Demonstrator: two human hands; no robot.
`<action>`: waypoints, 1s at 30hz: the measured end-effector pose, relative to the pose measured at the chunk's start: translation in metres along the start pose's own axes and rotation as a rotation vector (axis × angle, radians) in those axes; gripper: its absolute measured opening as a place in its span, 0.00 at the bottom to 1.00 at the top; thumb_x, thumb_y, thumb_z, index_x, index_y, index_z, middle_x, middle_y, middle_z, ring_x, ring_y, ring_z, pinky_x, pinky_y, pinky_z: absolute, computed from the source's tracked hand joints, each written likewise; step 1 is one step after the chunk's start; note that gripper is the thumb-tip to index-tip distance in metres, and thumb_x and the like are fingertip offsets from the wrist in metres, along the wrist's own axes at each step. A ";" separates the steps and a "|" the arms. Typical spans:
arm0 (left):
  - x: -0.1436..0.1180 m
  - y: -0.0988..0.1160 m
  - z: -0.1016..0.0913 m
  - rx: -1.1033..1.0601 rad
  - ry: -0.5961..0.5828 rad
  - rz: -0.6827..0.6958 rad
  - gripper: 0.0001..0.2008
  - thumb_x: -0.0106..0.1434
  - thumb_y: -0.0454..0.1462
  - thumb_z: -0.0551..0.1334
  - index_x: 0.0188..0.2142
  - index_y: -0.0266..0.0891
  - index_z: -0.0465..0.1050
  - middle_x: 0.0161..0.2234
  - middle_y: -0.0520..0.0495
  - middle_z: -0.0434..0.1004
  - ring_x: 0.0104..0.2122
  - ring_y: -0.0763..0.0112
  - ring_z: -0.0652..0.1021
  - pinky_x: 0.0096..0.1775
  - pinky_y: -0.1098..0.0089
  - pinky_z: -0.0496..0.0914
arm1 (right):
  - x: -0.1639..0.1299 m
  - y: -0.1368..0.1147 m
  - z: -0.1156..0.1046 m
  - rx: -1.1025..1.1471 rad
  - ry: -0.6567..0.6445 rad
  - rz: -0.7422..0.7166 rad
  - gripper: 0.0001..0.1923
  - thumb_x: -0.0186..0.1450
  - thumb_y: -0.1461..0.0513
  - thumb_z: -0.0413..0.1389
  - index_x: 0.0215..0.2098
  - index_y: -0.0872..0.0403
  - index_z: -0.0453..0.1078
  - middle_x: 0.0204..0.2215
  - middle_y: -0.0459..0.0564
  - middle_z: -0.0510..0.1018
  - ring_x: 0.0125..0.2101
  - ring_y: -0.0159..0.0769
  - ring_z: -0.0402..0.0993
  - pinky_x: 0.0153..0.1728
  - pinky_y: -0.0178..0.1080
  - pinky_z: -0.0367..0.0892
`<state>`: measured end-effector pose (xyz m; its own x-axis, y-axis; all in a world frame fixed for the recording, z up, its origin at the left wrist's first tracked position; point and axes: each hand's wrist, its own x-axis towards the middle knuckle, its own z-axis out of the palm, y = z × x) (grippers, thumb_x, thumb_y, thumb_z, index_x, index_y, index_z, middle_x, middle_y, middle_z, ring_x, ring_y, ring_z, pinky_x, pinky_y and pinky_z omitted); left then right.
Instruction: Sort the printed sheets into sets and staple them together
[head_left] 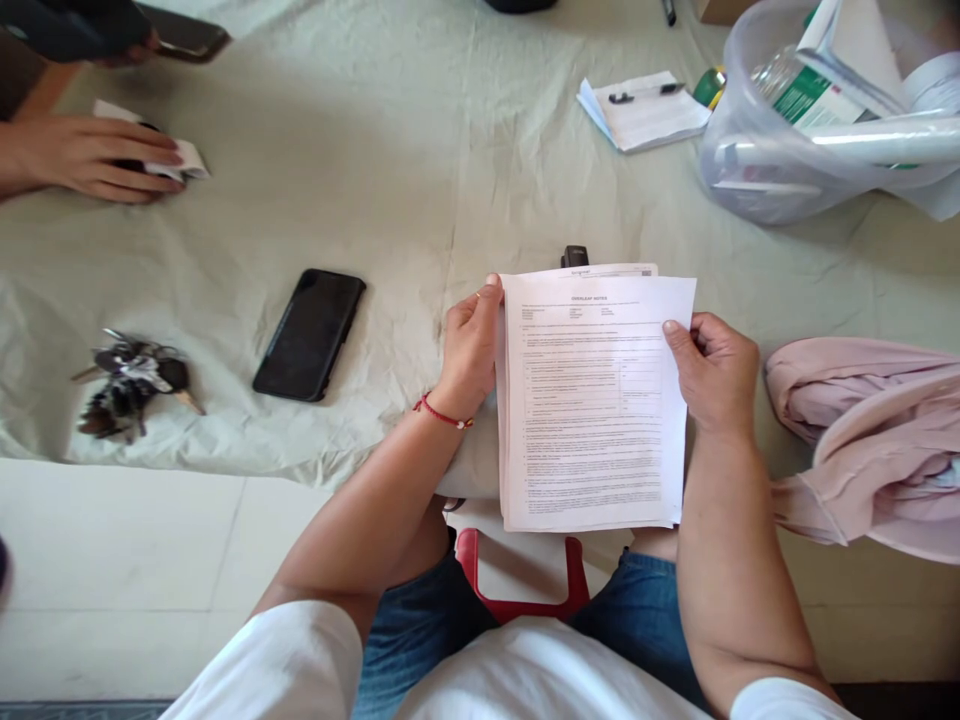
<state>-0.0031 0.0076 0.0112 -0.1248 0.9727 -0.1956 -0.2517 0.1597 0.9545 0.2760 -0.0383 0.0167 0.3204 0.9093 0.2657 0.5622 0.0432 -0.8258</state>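
Observation:
Several printed paper sheets (592, 430) are held up in front of me, over the near edge of the table. The top sheet carries a heading, dense text and a small table; the edges of other sheets show behind it. My left hand (472, 345) pinches the stack at its upper left edge, thumb near the corner. On the other side, my right hand (716, 375) grips the upper right edge with its thumb on top. A black object (575, 256) peeks out behind the top edge of the papers; its kind is hidden.
A phone (310, 335) and a bunch of keys (133, 385) lie on the left. Another person's hand (97, 158) rests on a white item. A notepad (645, 110), a plastic tub (772, 150) with a bottle and papers, and pink cloth (870, 430) are right.

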 end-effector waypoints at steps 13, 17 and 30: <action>0.013 -0.010 -0.007 -0.103 0.018 0.071 0.21 0.51 0.51 0.87 0.30 0.41 0.84 0.28 0.52 0.78 0.29 0.73 0.75 0.33 0.70 0.70 | 0.003 0.024 -0.001 0.190 -0.046 0.221 0.18 0.64 0.48 0.74 0.47 0.47 0.83 0.41 0.49 0.88 0.42 0.45 0.85 0.51 0.52 0.80; 0.016 -0.011 -0.010 -0.101 0.053 0.067 0.19 0.54 0.49 0.86 0.29 0.41 0.83 0.28 0.53 0.78 0.29 0.73 0.75 0.33 0.71 0.71 | -0.001 0.014 -0.001 0.278 -0.130 0.263 0.17 0.64 0.46 0.76 0.40 0.47 0.83 0.37 0.47 0.89 0.41 0.46 0.86 0.48 0.50 0.81; 0.017 -0.006 -0.008 -0.193 0.057 0.038 0.19 0.57 0.49 0.83 0.32 0.42 0.80 0.32 0.49 0.84 0.33 0.66 0.83 0.37 0.66 0.78 | -0.006 0.003 -0.001 0.364 -0.366 0.441 0.27 0.55 0.41 0.81 0.43 0.47 0.87 0.43 0.49 0.92 0.42 0.49 0.88 0.50 0.54 0.84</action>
<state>-0.0113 0.0216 0.0001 -0.1907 0.9655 -0.1776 -0.4240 0.0822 0.9019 0.2764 -0.0437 0.0133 0.1455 0.9527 -0.2669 0.1249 -0.2853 -0.9503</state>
